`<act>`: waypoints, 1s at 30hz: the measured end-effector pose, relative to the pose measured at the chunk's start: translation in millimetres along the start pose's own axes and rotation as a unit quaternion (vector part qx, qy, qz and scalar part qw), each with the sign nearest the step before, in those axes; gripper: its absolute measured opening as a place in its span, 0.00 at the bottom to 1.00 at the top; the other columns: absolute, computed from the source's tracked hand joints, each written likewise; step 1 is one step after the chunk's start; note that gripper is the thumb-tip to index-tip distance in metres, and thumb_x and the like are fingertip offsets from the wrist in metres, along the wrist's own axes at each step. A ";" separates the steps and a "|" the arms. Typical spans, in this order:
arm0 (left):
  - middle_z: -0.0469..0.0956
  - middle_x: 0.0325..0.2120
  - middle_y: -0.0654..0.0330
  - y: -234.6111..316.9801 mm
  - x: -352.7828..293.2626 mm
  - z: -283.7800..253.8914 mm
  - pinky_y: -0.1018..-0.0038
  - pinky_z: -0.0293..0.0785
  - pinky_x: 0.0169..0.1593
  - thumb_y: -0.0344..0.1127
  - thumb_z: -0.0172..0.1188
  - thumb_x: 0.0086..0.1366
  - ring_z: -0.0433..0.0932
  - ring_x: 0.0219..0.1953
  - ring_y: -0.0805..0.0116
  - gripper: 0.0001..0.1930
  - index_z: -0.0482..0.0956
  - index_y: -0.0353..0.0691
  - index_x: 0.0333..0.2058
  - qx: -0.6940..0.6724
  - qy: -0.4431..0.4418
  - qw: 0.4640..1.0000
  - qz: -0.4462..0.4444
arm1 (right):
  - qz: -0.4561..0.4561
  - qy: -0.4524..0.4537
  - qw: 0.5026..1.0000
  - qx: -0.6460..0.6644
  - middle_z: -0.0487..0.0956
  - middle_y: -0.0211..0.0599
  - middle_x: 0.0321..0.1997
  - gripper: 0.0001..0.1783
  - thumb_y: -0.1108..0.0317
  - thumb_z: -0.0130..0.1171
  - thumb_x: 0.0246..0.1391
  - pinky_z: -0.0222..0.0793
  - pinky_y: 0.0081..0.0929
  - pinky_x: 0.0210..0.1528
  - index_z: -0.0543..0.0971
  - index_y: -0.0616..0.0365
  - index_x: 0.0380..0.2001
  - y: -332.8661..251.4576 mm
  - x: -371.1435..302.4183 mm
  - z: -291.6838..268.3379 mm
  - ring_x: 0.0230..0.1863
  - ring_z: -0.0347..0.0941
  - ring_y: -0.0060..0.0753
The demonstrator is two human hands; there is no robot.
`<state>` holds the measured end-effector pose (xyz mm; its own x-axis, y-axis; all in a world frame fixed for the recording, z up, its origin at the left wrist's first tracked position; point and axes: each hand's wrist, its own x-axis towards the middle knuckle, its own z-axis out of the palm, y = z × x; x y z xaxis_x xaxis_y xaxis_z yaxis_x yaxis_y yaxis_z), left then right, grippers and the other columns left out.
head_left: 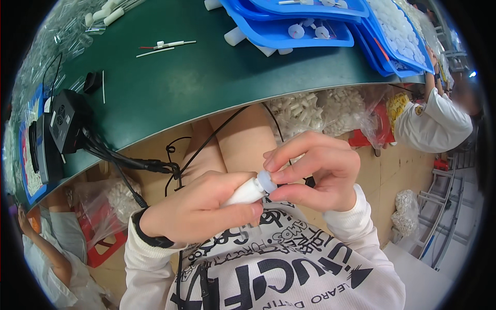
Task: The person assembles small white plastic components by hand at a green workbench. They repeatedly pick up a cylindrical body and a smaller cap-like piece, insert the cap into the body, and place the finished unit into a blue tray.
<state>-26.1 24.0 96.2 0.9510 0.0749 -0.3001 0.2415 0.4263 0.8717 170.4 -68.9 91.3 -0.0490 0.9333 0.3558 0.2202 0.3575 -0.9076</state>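
My left hand point(188, 206) is wrapped round a small white cylinder point(245, 193), tilted up to the right above my lap. A pale, translucent round cap point(266, 182) sits at the cylinder's upper end. The fingertips and thumb of my right hand point(323, 173) pinch this cap. Whether the cap is fully seated cannot be made out. Both hands are in front of the table's near edge, close to my body.
Stacked blue trays point(305, 40) with small white parts stand at the far side of the green table point(206, 77). A black box point(70, 118) with thick cables is at the left. Thin white sticks point(168, 47) and clear tubes point(77, 44) lie on the table. Co-workers sit at both sides.
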 end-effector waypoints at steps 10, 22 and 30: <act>0.76 0.30 0.55 -13.4 0.7 -6.0 0.76 0.64 0.40 0.32 0.52 0.61 0.73 0.34 0.69 0.08 0.71 0.32 0.34 -0.185 -0.123 0.974 -0.039 | -0.064 -0.053 0.997 -0.011 0.80 0.40 0.31 0.10 0.74 0.71 0.30 0.63 0.46 0.54 0.80 0.58 0.21 0.8 2.5 -4.2 0.42 0.76 0.46; 0.71 0.26 0.63 -0.2 7.3 -4.4 0.76 0.65 0.34 0.32 0.45 0.63 0.68 0.29 0.75 0.08 0.70 0.32 0.34 0.101 -0.142 0.984 0.020 | -0.059 -0.128 0.986 -0.089 0.82 0.30 0.31 0.16 0.57 0.71 0.31 0.46 0.54 0.62 0.82 0.53 0.25 -1.6 12.8 -12.4 0.52 0.69 0.53; 0.76 0.32 0.60 -15.8 14.5 -5.2 0.78 0.68 0.38 0.32 0.50 0.63 0.72 0.33 0.74 0.08 0.75 0.34 0.34 0.080 -0.084 0.993 0.016 | 0.023 -0.116 0.992 -0.052 0.80 0.33 0.32 0.16 0.63 0.72 0.32 0.61 0.46 0.54 0.81 0.57 0.27 -0.9 6.5 -1.9 0.43 0.73 0.41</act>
<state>-17.1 23.1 76.0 0.9742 -0.0702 -0.2144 0.2255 0.2757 0.9344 171.7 -63.2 94.9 -0.2576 0.9353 0.2427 0.3257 0.3205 -0.8895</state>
